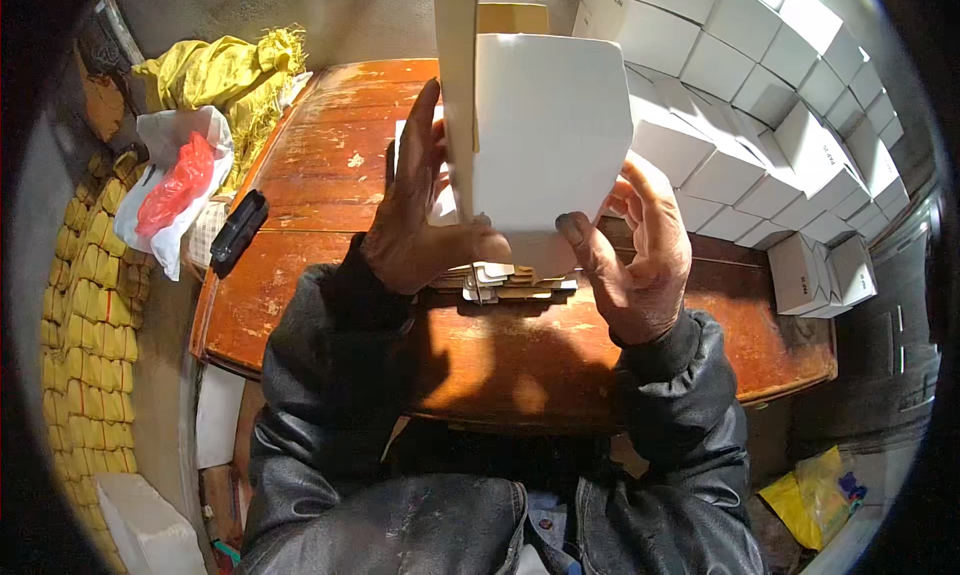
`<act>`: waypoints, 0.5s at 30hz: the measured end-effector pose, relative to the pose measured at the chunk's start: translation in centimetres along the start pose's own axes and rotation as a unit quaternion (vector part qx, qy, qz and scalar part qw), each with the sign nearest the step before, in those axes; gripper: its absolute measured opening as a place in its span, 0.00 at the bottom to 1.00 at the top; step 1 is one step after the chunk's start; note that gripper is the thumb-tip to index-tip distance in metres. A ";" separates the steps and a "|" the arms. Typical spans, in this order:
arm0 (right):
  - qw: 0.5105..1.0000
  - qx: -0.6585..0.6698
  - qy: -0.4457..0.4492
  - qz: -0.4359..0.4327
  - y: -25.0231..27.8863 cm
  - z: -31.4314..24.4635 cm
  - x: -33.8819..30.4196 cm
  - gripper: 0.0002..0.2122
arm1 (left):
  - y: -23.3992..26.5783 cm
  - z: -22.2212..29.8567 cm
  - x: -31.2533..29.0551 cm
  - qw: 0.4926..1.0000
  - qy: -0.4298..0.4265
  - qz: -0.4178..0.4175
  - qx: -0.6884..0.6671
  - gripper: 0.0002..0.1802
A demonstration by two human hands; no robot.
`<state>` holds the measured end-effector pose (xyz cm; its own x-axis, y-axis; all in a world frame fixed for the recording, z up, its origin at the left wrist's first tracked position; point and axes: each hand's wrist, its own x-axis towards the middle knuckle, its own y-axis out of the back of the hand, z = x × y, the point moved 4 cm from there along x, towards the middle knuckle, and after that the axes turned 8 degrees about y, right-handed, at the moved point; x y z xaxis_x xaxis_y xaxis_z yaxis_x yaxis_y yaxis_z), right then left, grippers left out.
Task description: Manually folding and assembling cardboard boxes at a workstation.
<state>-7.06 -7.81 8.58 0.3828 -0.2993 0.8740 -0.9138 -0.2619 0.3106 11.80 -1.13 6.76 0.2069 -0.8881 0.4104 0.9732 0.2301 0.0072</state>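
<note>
White carton (545,140), half-formed, raised close under the camera above the table's middle; one flap (457,65) standing up along its left edge, showing a tan inner face. Gripped from both sides.

Wooden table (330,175), reddish-brown, worn and scuffed, rounded near edge; sunlit across the top, shadowed at the front.

Stack of finished white boxes (760,105), piled in tilted rows at the table's far right, reaching to the wall; a few more toppled at the right edge (820,275).

Yellow woven sack (220,75), crumpled at the table's far left corner. White plastic bag (170,190) with red contents, just beside it, hanging off the left edge.

Dark jacket sleeves (320,375), entering from below.

Left hand (410,215): fingers stretched upward flat against the carton's left side, thumb pressed to its lower front corner. Right hand (635,250): fingers curled behind the carton's right edge, thumb set against the bottom front.

Pile of flat carton blanks (505,280), lying on the table directly below the hands.

Black rectangular object (238,232), on the table's left rim; kind not discernible.

Yellow packet (815,490), on the floor at lower right.
</note>
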 end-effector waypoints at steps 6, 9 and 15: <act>0.998 0.066 0.005 -0.021 1.8 0.5 -0.2 0.27 | 1.5 -2.8 -1.1 0.997 0.053 -0.028 -0.048 0.47; 0.984 0.144 -0.104 0.025 2.2 -0.2 0.3 0.34 | 4.9 -7.1 -1.3 0.953 -0.168 -0.090 0.237 0.30; 0.940 0.244 -0.237 0.030 3.6 1.4 0.2 0.38 | -0.1 -4.5 -1.6 0.975 0.111 -0.190 0.014 0.34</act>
<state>-10.11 -10.10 9.34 0.4549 -0.6720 0.5844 -0.8094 -0.5857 -0.0435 11.81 -1.55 1.96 -0.1486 -0.9748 0.1662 0.9813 -0.1245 0.1471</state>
